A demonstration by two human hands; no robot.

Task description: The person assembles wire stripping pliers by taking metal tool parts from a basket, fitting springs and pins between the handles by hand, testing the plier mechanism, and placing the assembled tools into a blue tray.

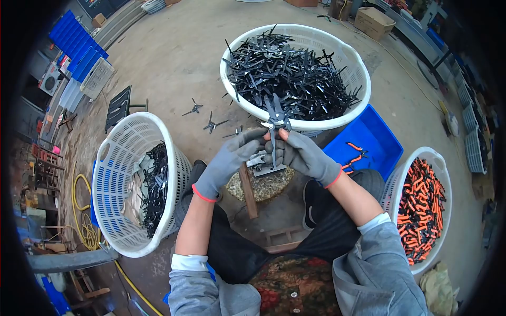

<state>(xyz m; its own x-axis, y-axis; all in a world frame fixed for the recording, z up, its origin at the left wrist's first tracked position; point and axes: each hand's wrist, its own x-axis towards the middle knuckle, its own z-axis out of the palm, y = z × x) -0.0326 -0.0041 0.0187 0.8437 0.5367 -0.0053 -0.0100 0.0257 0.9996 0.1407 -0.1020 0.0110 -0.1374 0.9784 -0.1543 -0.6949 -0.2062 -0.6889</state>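
Observation:
A dark metal plier-like tool (275,117) stands upright between my two gloved hands, its jaws pointing away from me over the rim of a large white basket (363,87). My left hand (232,155) wears a grey glove with a red cuff, and its fingers close on the tool's left side near the pivot. From the right, my right hand (307,152), gloved the same way, pinches the tool with thumb and fingers. Below the hands a small metal fixture (269,169) sits on a round stone-like block (263,187), beside a wooden hammer handle (247,192).
Black metal parts (284,68) fill the large basket. A second white basket (118,174) with black parts stands left. At right are a blue tray (377,137) holding orange-handled pliers (361,150) and a basket of orange-and-black handles (421,210). Loose parts (212,124) lie on the floor.

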